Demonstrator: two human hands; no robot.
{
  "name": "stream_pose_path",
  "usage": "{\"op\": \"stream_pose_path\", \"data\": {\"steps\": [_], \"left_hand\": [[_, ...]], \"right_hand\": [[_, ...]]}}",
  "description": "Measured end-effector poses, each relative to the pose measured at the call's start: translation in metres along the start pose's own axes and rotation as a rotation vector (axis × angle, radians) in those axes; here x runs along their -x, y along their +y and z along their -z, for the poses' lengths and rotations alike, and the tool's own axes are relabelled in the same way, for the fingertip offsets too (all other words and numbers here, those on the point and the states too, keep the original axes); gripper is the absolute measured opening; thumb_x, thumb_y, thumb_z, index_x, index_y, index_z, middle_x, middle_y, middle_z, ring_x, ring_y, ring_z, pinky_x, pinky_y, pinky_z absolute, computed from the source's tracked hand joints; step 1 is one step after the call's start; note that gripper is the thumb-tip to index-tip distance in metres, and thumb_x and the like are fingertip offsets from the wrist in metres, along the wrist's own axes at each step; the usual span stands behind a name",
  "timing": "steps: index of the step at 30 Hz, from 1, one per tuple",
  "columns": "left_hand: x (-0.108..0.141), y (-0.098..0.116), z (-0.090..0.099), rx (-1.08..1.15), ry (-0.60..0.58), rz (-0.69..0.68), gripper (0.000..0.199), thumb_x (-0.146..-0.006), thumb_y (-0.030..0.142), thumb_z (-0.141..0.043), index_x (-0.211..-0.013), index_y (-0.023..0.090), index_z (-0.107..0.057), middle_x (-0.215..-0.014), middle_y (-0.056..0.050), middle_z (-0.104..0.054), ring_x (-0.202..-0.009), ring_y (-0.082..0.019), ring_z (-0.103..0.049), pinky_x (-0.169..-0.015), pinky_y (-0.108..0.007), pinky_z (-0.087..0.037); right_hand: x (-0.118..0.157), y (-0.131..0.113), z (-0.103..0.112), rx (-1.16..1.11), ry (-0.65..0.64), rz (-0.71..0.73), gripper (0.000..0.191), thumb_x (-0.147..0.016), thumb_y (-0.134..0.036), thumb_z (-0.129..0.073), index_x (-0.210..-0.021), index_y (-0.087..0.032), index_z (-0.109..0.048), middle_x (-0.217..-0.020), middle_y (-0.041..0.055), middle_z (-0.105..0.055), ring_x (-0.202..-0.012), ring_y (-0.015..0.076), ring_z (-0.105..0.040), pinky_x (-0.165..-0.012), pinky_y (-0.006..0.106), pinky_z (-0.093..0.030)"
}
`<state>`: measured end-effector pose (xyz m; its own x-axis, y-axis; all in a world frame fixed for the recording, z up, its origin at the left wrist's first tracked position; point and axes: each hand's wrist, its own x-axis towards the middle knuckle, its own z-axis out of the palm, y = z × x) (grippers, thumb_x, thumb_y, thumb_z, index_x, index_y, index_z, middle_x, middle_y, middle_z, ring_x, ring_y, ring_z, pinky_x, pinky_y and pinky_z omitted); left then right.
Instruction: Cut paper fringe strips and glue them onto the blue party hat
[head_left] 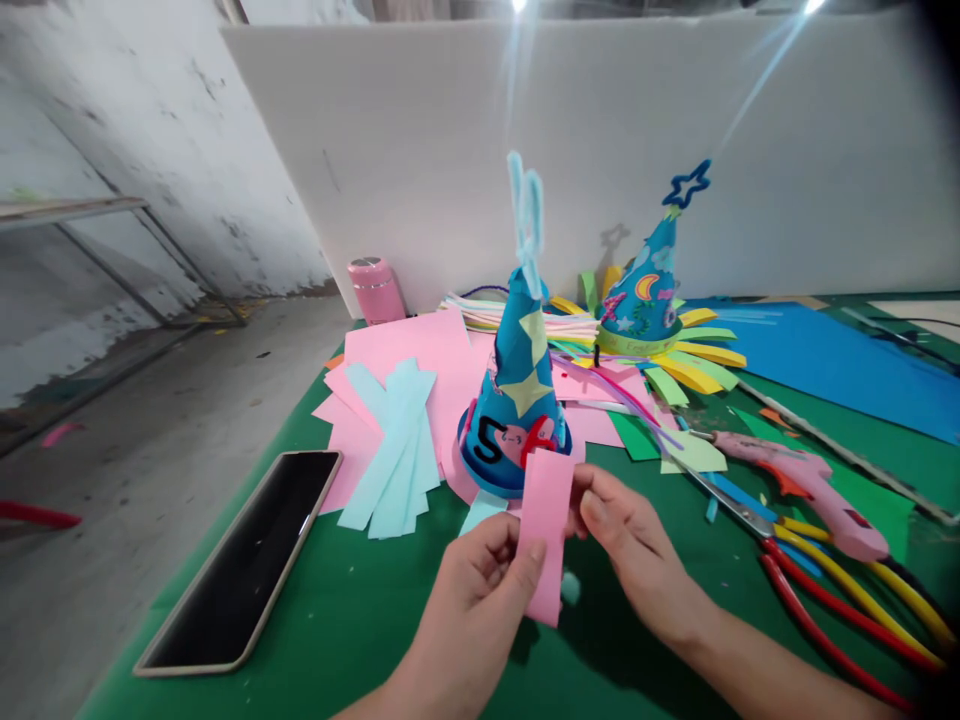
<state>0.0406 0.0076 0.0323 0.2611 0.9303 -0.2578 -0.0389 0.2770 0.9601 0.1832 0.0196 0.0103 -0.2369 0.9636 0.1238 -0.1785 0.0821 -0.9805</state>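
Note:
My left hand (pixel 480 600) grips a pink paper strip (pixel 546 535) between thumb and fingers, near its middle. My right hand (pixel 630 545) is at the strip's right edge, fingers curled; its fingertips are partly hidden behind the paper, so its hold is unclear. Just beyond the strip stands a blue cone hat (pixel 517 350) with pale stars, a black 5 and a light blue fuzzy loop on top. Light blue paper strips (pixel 397 450) lie fanned out left of the hat, over pink sheets (pixel 442 350).
A phone (pixel 244 560) lies at the left table edge. Behind are a pink bottle (pixel 376 290) and a second decorated hat (pixel 649 290). On the right lie a pink glue gun (pixel 817 485), scissors (pixel 739 508), red- and yellow-handled tools and a blue sheet (pixel 840 360).

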Motion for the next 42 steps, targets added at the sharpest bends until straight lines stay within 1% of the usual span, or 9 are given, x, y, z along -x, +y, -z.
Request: {"op": "stream_pose_path", "data": {"steps": [5, 7, 10, 14, 17, 20, 28, 35, 42], "left_hand": [[-0.006, -0.006, -0.006, -0.065, -0.051, -0.063, 0.019, -0.075, 0.030, -0.053, -0.068, 0.013, -0.054, -0.061, 0.002, -0.046, -0.057, -0.008, -0.038, -0.054, -0.019, -0.033], [-0.007, -0.010, -0.002, -0.067, -0.059, -0.078, 0.019, -0.076, 0.031, -0.051, -0.071, 0.013, -0.054, -0.064, 0.001, -0.049, -0.060, -0.010, -0.040, -0.057, -0.020, -0.035], [-0.006, -0.014, 0.006, -0.043, -0.020, -0.075, 0.020, -0.079, 0.033, -0.048, -0.073, 0.015, -0.052, -0.067, 0.000, -0.051, -0.062, -0.011, -0.043, -0.059, -0.022, -0.036], [-0.006, -0.014, 0.012, -0.018, 0.015, -0.102, 0.018, -0.078, 0.034, -0.049, -0.073, 0.016, -0.051, -0.068, 0.000, -0.052, -0.064, -0.012, -0.047, -0.061, -0.022, -0.038], [-0.007, -0.014, 0.012, -0.014, 0.003, -0.122, 0.016, -0.077, 0.032, -0.051, -0.073, 0.017, -0.051, -0.068, 0.001, -0.052, -0.065, -0.012, -0.049, -0.061, -0.022, -0.039], [-0.008, -0.017, 0.013, -0.063, 0.018, -0.105, 0.019, -0.075, 0.032, -0.053, -0.066, 0.016, -0.049, -0.064, 0.001, -0.051, -0.063, -0.012, -0.047, -0.059, -0.022, -0.038], [-0.008, -0.019, 0.014, -0.066, 0.038, -0.063, 0.020, -0.075, 0.032, -0.053, -0.065, 0.015, -0.050, -0.063, 0.001, -0.050, -0.060, -0.010, -0.042, -0.058, -0.021, -0.036], [-0.007, -0.019, 0.014, -0.068, 0.017, -0.070, 0.018, -0.077, 0.031, -0.051, -0.067, 0.016, -0.049, -0.066, 0.001, -0.050, -0.063, -0.011, -0.042, -0.060, -0.021, -0.036], [-0.007, -0.019, 0.013, -0.069, 0.017, -0.087, 0.017, -0.077, 0.030, -0.052, -0.067, 0.015, -0.053, -0.063, 0.002, -0.048, -0.061, -0.010, -0.040, -0.059, -0.020, -0.036]], "right_hand": [[-0.003, 0.006, 0.001, 0.044, 0.073, -0.061, 0.015, -0.079, -0.031, -0.051, -0.080, -0.018, -0.057, -0.068, -0.0020, -0.051, -0.063, 0.0095, -0.044, -0.059, 0.021, -0.038], [-0.003, 0.008, 0.001, 0.068, 0.053, -0.077, 0.016, -0.078, -0.032, -0.052, -0.079, -0.017, -0.058, -0.068, -0.0012, -0.053, -0.064, 0.0103, -0.045, -0.059, 0.022, -0.039], [0.000, 0.011, -0.001, 0.085, 0.008, -0.100, 0.016, -0.078, -0.032, -0.052, -0.077, -0.017, -0.058, -0.070, -0.0003, -0.055, -0.063, 0.0105, -0.046, -0.058, 0.022, -0.039], [0.003, 0.011, -0.004, 0.089, -0.056, -0.144, 0.017, -0.078, -0.032, -0.051, -0.083, -0.016, -0.058, -0.073, 0.0014, -0.056, -0.068, 0.0127, -0.048, -0.061, 0.024, -0.040], [0.004, 0.011, -0.007, 0.121, -0.080, -0.181, 0.019, -0.078, -0.033, -0.051, -0.080, -0.015, -0.058, -0.070, 0.0015, -0.055, -0.064, 0.0121, -0.047, -0.060, 0.024, -0.040], [0.005, 0.011, -0.008, 0.158, -0.092, -0.198, 0.021, -0.078, -0.034, -0.050, -0.076, -0.014, -0.057, -0.070, 0.0018, -0.054, -0.061, 0.0114, -0.045, -0.058, 0.024, -0.038], [0.006, 0.010, -0.008, 0.248, -0.092, -0.227, 0.020, -0.078, -0.032, -0.050, -0.070, -0.013, -0.053, -0.058, -0.0024, -0.045, -0.052, 0.0086, -0.038, -0.048, 0.022, -0.032], [0.007, 0.009, -0.009, 0.289, -0.084, -0.224, 0.022, -0.077, -0.035, -0.049, -0.064, -0.017, -0.048, -0.055, -0.0036, -0.041, -0.051, 0.0089, -0.036, -0.046, 0.022, -0.029], [0.005, 0.008, -0.009, 0.313, -0.081, -0.237, 0.022, -0.077, -0.034, -0.049, -0.063, -0.017, -0.047, -0.055, -0.0036, -0.039, -0.052, 0.0091, -0.034, -0.047, 0.022, -0.028]]}}
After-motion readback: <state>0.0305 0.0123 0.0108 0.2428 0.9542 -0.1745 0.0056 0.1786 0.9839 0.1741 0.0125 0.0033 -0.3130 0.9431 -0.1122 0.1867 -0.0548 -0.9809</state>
